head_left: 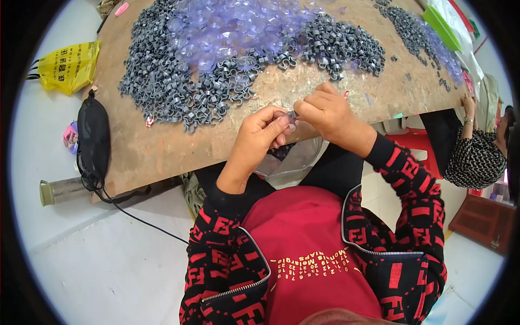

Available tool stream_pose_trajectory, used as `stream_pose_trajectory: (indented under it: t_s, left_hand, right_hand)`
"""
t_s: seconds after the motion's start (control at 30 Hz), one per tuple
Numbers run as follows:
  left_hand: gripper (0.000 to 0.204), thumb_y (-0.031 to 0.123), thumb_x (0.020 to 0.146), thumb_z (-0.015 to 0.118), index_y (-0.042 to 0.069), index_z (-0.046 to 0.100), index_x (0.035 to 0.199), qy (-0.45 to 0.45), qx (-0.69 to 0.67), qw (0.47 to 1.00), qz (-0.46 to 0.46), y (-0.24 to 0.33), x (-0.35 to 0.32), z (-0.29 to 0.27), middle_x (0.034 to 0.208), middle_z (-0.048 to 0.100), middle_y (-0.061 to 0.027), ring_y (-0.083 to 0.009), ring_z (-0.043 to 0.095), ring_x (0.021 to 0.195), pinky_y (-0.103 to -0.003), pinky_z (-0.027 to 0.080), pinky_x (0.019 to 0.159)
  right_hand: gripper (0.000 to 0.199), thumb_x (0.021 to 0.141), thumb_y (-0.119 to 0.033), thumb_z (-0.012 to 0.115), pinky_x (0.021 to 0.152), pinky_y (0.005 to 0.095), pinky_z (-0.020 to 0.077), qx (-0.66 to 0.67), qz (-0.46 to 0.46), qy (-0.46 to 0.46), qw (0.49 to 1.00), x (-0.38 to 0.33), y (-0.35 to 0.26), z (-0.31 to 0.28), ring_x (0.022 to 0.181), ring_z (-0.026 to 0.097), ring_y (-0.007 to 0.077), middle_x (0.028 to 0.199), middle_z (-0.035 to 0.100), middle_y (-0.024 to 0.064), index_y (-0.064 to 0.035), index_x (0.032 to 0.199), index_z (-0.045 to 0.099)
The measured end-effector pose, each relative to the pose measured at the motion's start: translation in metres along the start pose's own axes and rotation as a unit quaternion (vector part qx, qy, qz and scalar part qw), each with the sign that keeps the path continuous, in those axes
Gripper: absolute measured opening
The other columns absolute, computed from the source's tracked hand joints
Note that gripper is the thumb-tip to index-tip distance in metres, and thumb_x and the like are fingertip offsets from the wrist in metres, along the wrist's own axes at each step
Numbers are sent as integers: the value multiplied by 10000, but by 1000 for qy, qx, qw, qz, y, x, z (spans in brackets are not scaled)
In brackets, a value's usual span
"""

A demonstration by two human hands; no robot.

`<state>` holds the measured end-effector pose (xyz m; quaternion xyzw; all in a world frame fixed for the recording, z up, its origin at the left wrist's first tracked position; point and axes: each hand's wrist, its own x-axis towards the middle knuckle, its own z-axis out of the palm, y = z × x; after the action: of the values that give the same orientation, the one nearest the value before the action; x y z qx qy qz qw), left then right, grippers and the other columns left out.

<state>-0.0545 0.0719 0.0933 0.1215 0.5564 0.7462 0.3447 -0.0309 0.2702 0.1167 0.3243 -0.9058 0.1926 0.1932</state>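
Observation:
Just past the table's near edge, my two hands meet over my lap. My left hand (pixel 262 131) is closed, thumb and fingers pinching a small translucent purple plastic piece (pixel 293 127). Against it, my right hand (pixel 329 112) has its fingers curled around a small dark grey plastic clip (pixel 292 115), mostly hidden by the fingertips. Ahead on the table lies a wide pile of similar grey plastic clips (pixel 157 70). Clear purple cup-like plastic pieces (pixel 227 32) are heaped among and behind them.
An open clear plastic bag (pixel 303 157) sits below my hands. The wooden table (pixel 143 157) has a black mesh pouch (pixel 93 138), a bottle (pixel 62 192) and a yellow bag (pixel 69 67) along its left. At right are a co-worker's arm (pixel 467 122) and a green tray (pixel 441 27).

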Motion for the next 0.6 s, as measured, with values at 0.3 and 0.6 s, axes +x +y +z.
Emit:
stream_pose_trajectory:
  t_s: [0.3,0.6]
  left_hand:
    - [116,104,881,536,1,586,902,23,111,985,127,6,-5,-1,747,568,1,-47,507,592,-187,408,513]
    - [135,140,889,532,20,571,939,-52,36,998,7,15,-10,-5,719,567,-14,-55,497,561,-176,386,492]
  right_hand:
    - [237,853,-199,592,566,213,400,539,293,-57,788,2,-11,0,652,501,66,741,523,-4,-53,985,461]
    - [253,853,-226,614,555,202,391,594,263,-150,745,10,-1,-11,679,511,65,749,529,5,-43,934,460]
